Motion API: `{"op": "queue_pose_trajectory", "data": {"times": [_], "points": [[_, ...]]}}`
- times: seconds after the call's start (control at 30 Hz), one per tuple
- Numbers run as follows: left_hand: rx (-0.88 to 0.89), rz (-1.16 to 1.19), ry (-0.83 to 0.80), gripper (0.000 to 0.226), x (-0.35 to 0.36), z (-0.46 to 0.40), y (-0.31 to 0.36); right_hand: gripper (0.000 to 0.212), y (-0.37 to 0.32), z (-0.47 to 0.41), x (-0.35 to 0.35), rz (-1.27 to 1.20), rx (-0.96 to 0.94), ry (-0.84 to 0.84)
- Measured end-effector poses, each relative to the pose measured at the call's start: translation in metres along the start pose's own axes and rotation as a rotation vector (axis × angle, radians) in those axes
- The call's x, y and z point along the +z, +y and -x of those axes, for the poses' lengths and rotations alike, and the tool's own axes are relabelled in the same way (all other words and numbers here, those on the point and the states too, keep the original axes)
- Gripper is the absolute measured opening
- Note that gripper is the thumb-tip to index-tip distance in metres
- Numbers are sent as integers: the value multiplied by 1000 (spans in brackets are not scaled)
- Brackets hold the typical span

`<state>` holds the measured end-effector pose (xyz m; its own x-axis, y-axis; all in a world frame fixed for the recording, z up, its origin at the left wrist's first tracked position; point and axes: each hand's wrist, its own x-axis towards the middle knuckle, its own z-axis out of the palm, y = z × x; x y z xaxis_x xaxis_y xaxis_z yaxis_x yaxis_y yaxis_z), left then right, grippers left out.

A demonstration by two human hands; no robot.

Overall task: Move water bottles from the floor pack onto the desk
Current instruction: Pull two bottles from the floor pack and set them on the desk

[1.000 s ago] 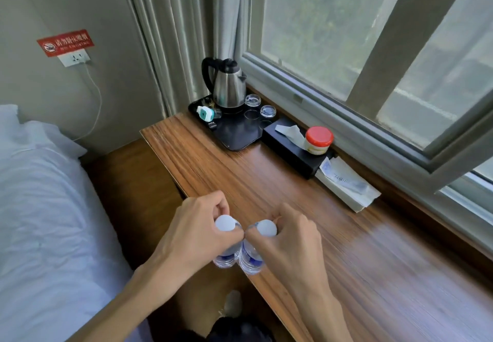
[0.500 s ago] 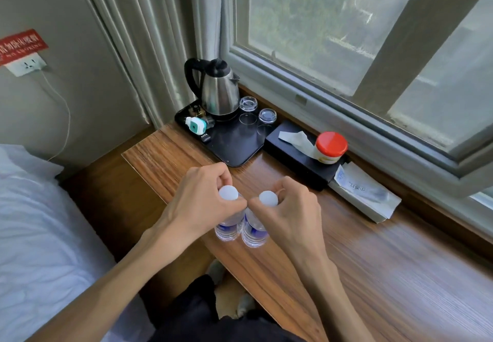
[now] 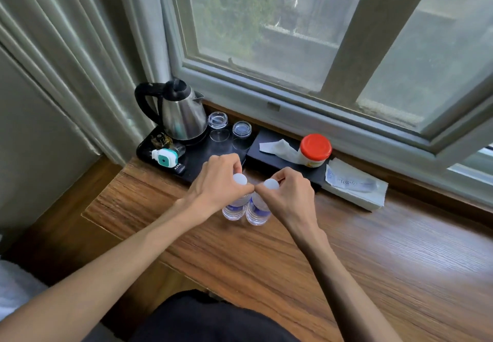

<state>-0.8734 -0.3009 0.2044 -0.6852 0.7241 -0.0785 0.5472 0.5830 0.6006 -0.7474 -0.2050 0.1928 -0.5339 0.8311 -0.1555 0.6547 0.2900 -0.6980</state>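
Two clear water bottles with white caps and blue labels stand upright side by side over the wooden desk (image 3: 346, 261). My left hand (image 3: 216, 181) grips the neck of the left bottle (image 3: 234, 209). My right hand (image 3: 290, 194) grips the neck of the right bottle (image 3: 257, 212). The two bottles touch each other, and their bases are at or just above the desk surface, near the black tray. The floor pack is out of view.
Behind the bottles a black tray (image 3: 197, 162) carries a steel kettle (image 3: 181, 117), two upturned glasses (image 3: 241, 129) and a small teal device (image 3: 165, 156). To the right lie a black tissue box (image 3: 269, 158), a red-lidded jar (image 3: 314, 149) and a white packet (image 3: 354, 186). Window sill and curtain lie behind.
Both hands have carried the two bottles from the desk's front edge further in, toward the tray, and the view has moved closer to the window.
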Motion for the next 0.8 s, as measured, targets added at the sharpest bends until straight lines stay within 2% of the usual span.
{"op": "queue_pose_trajectory", "data": {"times": [0.5, 0.8], "points": [[193, 35, -119, 33, 26, -82, 11, 26, -3, -58, 1, 156, 147, 226], [324, 79, -191, 27, 29, -97, 20, 31, 7, -75, -5, 211, 197, 229]]}}
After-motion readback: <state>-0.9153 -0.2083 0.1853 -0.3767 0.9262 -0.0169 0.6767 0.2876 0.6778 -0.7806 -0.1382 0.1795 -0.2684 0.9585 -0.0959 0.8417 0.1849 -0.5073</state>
